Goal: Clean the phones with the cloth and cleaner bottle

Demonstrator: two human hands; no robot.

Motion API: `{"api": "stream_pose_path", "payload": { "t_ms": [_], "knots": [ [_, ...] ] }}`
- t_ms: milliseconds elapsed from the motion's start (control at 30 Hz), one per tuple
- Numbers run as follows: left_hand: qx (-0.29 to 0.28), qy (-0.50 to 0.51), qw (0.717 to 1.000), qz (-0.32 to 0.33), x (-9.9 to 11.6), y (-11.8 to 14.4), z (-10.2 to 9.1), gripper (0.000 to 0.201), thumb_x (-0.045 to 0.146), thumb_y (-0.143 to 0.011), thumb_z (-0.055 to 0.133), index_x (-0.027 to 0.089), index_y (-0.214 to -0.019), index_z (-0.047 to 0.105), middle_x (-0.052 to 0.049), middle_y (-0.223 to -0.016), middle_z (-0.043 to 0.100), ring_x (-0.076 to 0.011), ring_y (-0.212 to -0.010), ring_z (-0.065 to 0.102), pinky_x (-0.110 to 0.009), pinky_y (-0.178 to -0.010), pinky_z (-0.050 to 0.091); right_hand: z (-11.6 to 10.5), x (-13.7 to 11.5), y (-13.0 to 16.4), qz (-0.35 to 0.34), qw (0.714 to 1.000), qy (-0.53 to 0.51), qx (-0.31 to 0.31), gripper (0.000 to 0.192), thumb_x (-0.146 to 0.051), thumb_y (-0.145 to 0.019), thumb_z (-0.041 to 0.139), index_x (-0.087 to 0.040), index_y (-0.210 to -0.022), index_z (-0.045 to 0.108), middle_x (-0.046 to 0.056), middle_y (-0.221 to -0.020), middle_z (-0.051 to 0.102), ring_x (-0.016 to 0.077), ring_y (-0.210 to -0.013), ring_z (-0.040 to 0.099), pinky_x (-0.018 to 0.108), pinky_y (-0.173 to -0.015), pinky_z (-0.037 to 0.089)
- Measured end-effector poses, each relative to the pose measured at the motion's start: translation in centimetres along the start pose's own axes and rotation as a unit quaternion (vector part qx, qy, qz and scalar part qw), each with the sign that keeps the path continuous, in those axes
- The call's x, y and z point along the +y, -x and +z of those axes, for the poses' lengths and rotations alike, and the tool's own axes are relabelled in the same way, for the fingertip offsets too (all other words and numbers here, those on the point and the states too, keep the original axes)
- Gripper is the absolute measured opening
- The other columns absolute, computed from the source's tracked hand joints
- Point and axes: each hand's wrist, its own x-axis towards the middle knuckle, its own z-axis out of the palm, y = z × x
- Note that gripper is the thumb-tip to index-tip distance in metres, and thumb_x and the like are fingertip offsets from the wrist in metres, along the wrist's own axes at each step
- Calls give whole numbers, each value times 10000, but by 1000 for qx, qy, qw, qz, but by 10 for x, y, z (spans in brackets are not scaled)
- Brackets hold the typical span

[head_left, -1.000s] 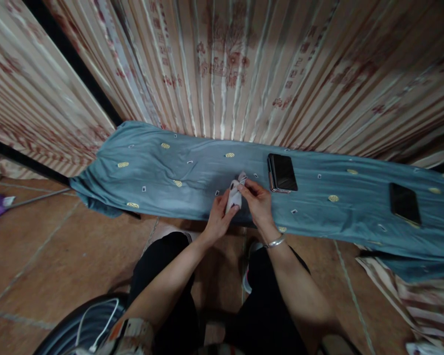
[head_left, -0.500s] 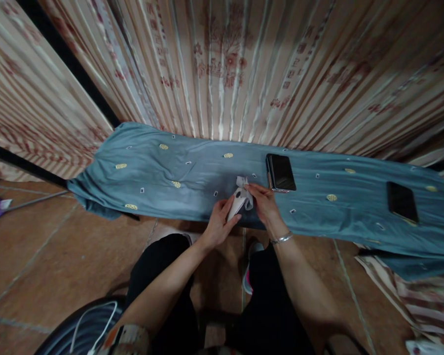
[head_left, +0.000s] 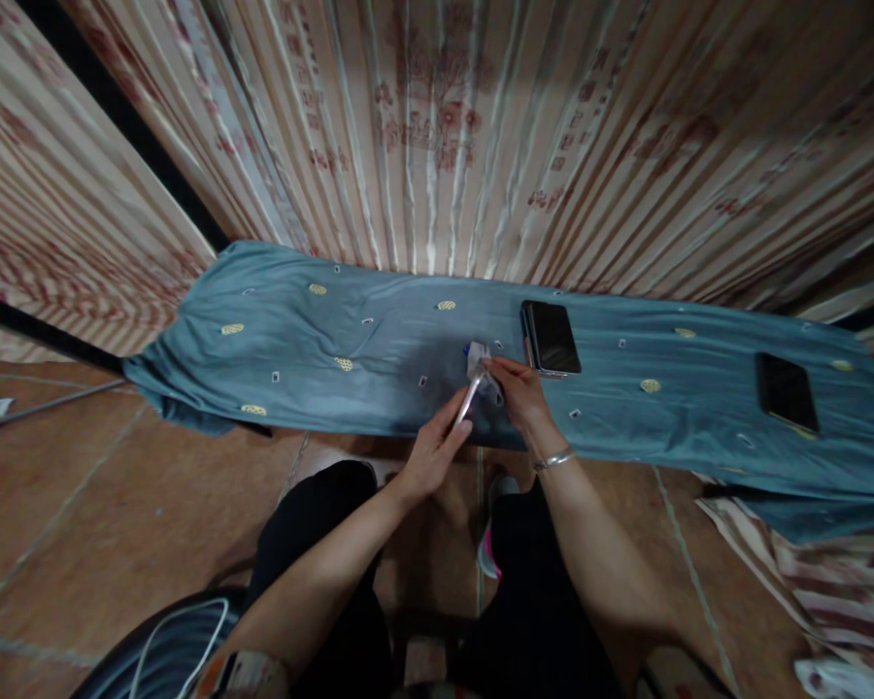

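Observation:
My left hand (head_left: 441,435) is closed around a white phone (head_left: 467,400), which is turned so that mostly its narrow edge faces me. Pinched in my right hand (head_left: 519,388) is a pale grey cloth (head_left: 478,360), pressed against the phone's upper end. A small blue spot shows at the cloth's left side, too small to name. Both hands are above the front part of a bench covered in blue-green fabric (head_left: 386,388). Just beyond my right hand lies a stack of dark phones (head_left: 554,337).
Another dark phone (head_left: 787,391) rests farther right on the fabric. Behind the bench hangs a patterned curtain (head_left: 437,146). A black pole (head_left: 138,136) slants down at the left. By my left leg is a round dark stool (head_left: 160,650) with a white cable (head_left: 217,631).
My left hand has rotated the phone from showing its back to showing its edge. The cloth in my right hand has shifted along its upper end. The view has moved slightly.

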Motion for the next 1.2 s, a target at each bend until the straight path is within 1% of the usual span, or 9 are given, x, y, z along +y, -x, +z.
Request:
{"api": "stream_pose_path", "payload": {
  "t_ms": [100,233,300,400,533,633,833,1100,1200],
  "knots": [
    [51,169,977,-123,2,-2,1,623,592,-849,571,168,-1305,597,-134,-1143,714,-269,-970,691,-381,-814,555,0,1,-1,-27,999,12,14,409,-532,-594,789,-197,-826,764,14,-761,754,182,-672,656,317,-661,530],
    [68,292,934,-195,9,-5,0,574,591,-886,513,99,-1134,676,-161,-1005,744,-253,-869,717,-354,-742,574,1,0,3,-126,983,128,28,379,-503,-713,717,-198,-935,753,36,-873,763,209,-775,681,355,-756,547],
    [64,318,921,-217,12,-6,-1,562,569,-920,465,92,-1124,681,-164,-978,748,-243,-832,723,-348,-721,578,3,0,9,-179,962,208,14,325,-454,-795,659,-205,-985,744,44,-917,762,218,-807,688,377,-790,553],
    [60,329,914,-228,12,-7,0,554,541,-952,409,90,-1121,683,-161,-976,748,-236,-819,724,-349,-720,583,10,0,21,-270,914,303,-18,255,-352,-892,558,-222,-1020,737,57,-1004,756,233,-927,689,408,-890,541],
    [73,312,921,-223,9,-7,-1,554,546,-945,425,96,-1135,686,-127,-859,751,-247,-795,721,-365,-731,581,21,2,34,-372,847,373,-76,333,-215,-952,428,-230,-1130,708,73,-1170,709,228,-1114,629,414,-1015,491],
    [87,302,923,-222,10,-7,-2,542,536,-944,439,106,-1177,672,-111,-836,750,-258,-826,722,-374,-756,581,25,4,37,-399,817,403,-103,401,-158,-957,372,-227,-1212,674,76,-1229,677,223,-1150,604,413,-1035,484],
    [103,310,917,-230,21,-6,-4,514,483,-980,378,105,-1200,649,-129,-938,756,-255,-900,723,-386,-787,594,19,8,31,-385,814,425,-91,402,-151,-953,377,-221,-1206,682,82,-1206,687,239,-1123,611,435,-1029,488],
    [116,326,911,-223,25,-12,-10,526,455,-1003,307,110,-1257,613,-144,-1029,752,-233,-851,734,-354,-726,602,15,11,28,-377,818,429,-68,404,-156,-948,372,-207,-1194,687,90,-1141,699,247,-1076,613,429,-984,502],
    [114,325,910,-230,24,-12,-10,541,486,-993,331,101,-1198,649,-146,-1001,756,-226,-840,735,-343,-738,601,18,9,30,-382,819,423,-67,403,-162,-954,370,-207,-1209,679,92,-1143,697,251,-1073,610,445,-994,491]
  ]
}}
